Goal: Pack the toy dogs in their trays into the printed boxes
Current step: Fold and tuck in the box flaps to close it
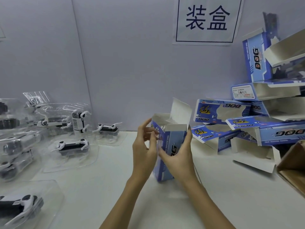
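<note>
Wall sign [207, 20] (two printed characters), brown carton [293, 167]

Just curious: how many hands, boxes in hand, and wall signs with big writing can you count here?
Hands: 2, the left hand and the right hand
Printed box in hand: 1
Wall sign with big writing: 1
Total: 4

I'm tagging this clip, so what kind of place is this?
Probably a toy factory packing station: a wall sign in Chinese characters, a pile of empty printed boxes on the right, and toy dogs in clear trays on the left of the white table.
</note>
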Action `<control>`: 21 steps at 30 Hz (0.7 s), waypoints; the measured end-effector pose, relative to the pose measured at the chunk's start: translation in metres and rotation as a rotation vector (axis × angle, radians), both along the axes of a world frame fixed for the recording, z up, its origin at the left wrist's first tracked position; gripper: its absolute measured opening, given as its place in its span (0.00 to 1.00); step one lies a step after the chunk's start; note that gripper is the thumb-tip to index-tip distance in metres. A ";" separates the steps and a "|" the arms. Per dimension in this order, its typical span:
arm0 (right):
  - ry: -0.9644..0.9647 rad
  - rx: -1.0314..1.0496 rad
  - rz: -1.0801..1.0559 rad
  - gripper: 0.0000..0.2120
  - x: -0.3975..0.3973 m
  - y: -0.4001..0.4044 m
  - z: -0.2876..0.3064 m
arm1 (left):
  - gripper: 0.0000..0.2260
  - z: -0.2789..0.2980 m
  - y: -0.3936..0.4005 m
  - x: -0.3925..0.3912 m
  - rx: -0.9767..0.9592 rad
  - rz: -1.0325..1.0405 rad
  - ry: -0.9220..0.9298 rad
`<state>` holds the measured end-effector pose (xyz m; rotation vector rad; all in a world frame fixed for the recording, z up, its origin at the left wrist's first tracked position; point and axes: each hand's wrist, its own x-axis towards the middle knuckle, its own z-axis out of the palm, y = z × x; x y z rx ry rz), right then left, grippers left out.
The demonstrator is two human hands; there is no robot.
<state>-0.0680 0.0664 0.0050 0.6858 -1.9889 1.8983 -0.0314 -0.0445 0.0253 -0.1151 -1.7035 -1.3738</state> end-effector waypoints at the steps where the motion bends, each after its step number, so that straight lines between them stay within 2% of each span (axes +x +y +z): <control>1: 0.008 -0.025 0.015 0.55 -0.002 0.002 0.001 | 0.19 0.000 -0.001 0.000 -0.021 0.017 -0.011; 3: 0.008 -0.118 0.088 0.53 -0.005 0.014 0.004 | 0.25 -0.001 -0.007 -0.003 -0.026 0.088 -0.089; 4: -0.013 -0.183 0.136 0.52 -0.005 0.022 0.007 | 0.32 -0.001 -0.011 -0.003 0.009 0.097 -0.167; 6: -0.071 -0.309 0.248 0.50 -0.007 0.037 0.012 | 0.42 0.004 -0.021 0.001 0.081 -0.015 -0.299; 7: -0.093 -0.348 0.295 0.49 -0.008 0.042 0.012 | 0.41 0.006 -0.024 0.003 0.094 -0.137 -0.311; 10: -0.099 -0.379 0.353 0.45 -0.010 0.044 0.009 | 0.26 0.006 -0.018 0.007 0.090 -0.455 -0.248; 16: 0.032 -0.277 0.228 0.34 -0.010 0.041 0.005 | 0.20 0.004 -0.013 0.009 0.118 -0.489 -0.166; 19: 0.074 -0.221 0.177 0.23 -0.005 0.038 0.007 | 0.17 0.002 -0.018 0.007 0.160 -0.490 -0.194; 21: 0.081 -0.175 0.129 0.20 -0.003 0.037 0.009 | 0.16 0.002 -0.020 0.007 0.167 -0.495 -0.216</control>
